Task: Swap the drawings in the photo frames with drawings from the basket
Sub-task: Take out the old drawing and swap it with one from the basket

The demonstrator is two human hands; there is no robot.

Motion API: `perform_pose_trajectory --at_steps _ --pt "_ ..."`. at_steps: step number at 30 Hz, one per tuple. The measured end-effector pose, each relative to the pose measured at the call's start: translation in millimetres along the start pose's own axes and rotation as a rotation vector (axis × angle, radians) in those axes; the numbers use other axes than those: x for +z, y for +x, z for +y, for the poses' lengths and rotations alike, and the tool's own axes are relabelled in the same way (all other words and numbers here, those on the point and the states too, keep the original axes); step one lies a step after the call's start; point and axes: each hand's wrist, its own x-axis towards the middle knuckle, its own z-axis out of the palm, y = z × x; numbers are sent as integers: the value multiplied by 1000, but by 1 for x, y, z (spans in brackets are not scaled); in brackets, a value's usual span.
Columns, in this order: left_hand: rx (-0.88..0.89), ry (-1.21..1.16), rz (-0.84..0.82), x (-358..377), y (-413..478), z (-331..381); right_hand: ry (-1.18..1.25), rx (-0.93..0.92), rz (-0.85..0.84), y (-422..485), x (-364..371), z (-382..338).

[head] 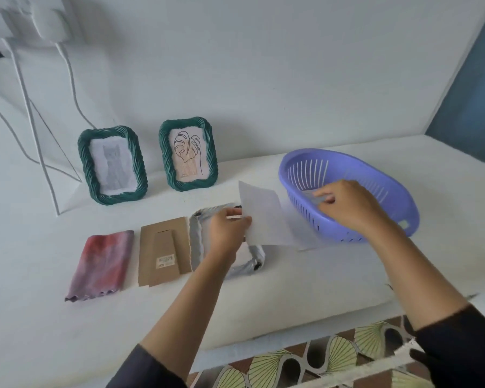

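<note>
Two green woven photo frames stand against the wall: the left frame (112, 165) shows a grey cat drawing, the right frame (188, 154) a leaf drawing. A third frame (199, 242) lies face down on the table, its brown cardboard backing (164, 252) beside it. My left hand (227, 228) pinches a white sheet of paper (266, 217) above that frame. My right hand (350, 205) reaches into the purple basket (375, 177) and pinches a drawing (318, 198) there; the image is blurred.
A red-purple cloth (101, 264) lies left of the cardboard backing. Another white sheet (305, 236) lies flat beside the basket. White cables (25, 107) hang down the wall at the left. The table's front edge runs above a patterned floor.
</note>
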Motion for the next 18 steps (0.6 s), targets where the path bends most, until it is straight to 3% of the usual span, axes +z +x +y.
perform_pose_trajectory --at_steps 4,6,10,18 --pt "-5 70 -3 34 5 -7 110 -79 -181 12 -15 16" --pt "-17 89 13 44 10 -9 20 -148 -260 11 -7 19" --pt "-16 126 24 59 18 -13 40 -267 -138 17 0 28" --pt "-39 195 -26 96 23 -19 270 -292 -147 32 -26 44"
